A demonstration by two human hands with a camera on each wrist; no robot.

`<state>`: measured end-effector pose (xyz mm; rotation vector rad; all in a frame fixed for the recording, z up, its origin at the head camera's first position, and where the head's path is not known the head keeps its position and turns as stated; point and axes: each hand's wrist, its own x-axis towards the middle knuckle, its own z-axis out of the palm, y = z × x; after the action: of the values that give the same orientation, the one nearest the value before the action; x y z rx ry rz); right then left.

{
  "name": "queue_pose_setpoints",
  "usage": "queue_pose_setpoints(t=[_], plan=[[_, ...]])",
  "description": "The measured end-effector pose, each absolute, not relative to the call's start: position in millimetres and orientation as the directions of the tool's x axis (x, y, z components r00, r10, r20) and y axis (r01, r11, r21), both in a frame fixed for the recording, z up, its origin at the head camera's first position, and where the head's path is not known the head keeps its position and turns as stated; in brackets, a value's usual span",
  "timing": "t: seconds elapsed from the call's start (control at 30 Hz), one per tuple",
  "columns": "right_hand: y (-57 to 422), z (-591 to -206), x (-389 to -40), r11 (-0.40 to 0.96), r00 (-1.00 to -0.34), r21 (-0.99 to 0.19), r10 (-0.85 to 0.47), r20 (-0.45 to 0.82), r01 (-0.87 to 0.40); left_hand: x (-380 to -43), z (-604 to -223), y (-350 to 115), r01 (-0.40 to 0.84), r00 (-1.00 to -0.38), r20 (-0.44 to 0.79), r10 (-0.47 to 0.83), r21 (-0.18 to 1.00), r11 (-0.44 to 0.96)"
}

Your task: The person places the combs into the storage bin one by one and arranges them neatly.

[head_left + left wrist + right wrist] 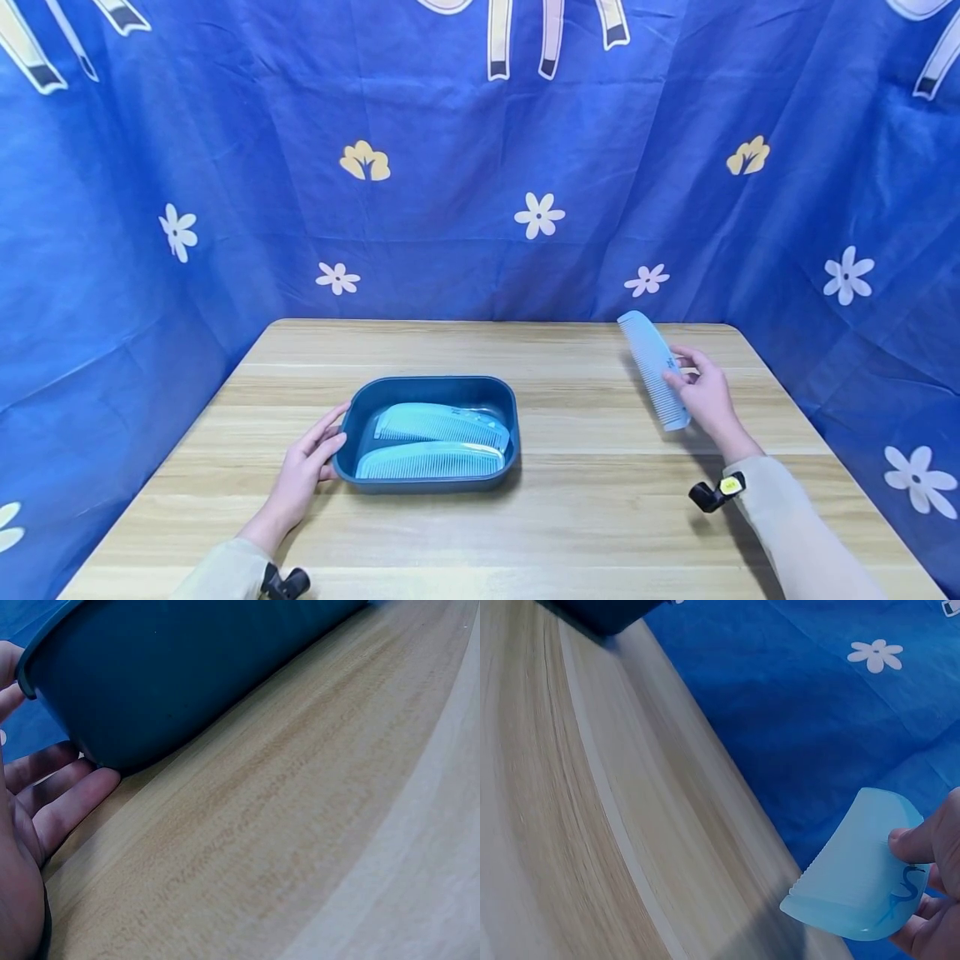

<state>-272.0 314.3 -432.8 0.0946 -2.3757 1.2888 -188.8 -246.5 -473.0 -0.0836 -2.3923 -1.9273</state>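
Note:
My right hand (702,397) pinches a light blue comb (654,367) by its curved back, between thumb and fingers. The comb is tilted above the right side of the table, teeth facing left; dark marking shows on its back (906,889) in the right wrist view. On the left, my left hand (300,471) holds the left end of a dark blue basin (431,486), thumb at the rim and fingers against the outer wall. In the left wrist view, several fingertips (101,780) touch the basin's lower corner. Two similar combs, an upper comb (442,423) and a lower comb (431,462), lie inside the basin.
The wood-grain table (585,533) has rounded far corners. A blue cloth (450,250) printed with flowers and animal legs hangs behind it and along both sides. Dark camera mounts sit on both wrists, the right mount (716,492) close over the table.

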Motion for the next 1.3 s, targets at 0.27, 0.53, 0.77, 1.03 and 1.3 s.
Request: queue_pose_setpoints(t=[0.27, 0.53, 0.77, 1.03, 1.3], plan=[[303, -429, -267, 0.518, -0.9, -0.799, 0.116, 0.42, -0.306, -188, -472, -246, 0.083, -0.996, 0.084, 0.001, 0.972, 0.219], [307, -446, -275, 0.357, -0.899, -0.853, 0.075, 0.432, -0.38, -188, -473, -246, 0.094, -0.995, 0.096, 0.0, 0.975, 0.201], [283, -418, -254, 0.402, -0.911, -0.849, 0.078, 0.404, -0.342, -188, -473, -246, 0.094, -0.995, 0.096, -0.001, 0.974, 0.208], [290, -448, -276, 0.231, -0.896, -0.873, 0.011, 0.445, -0.43, -188, -473, -246, 0.092, -0.996, 0.095, -0.004, 0.974, 0.205], [299, -482, -299, 0.23, -0.88, -0.857, 0.005, 0.475, -0.461, -188, -472, -246, 0.089, -0.996, 0.091, 0.0, 0.975, 0.205]])
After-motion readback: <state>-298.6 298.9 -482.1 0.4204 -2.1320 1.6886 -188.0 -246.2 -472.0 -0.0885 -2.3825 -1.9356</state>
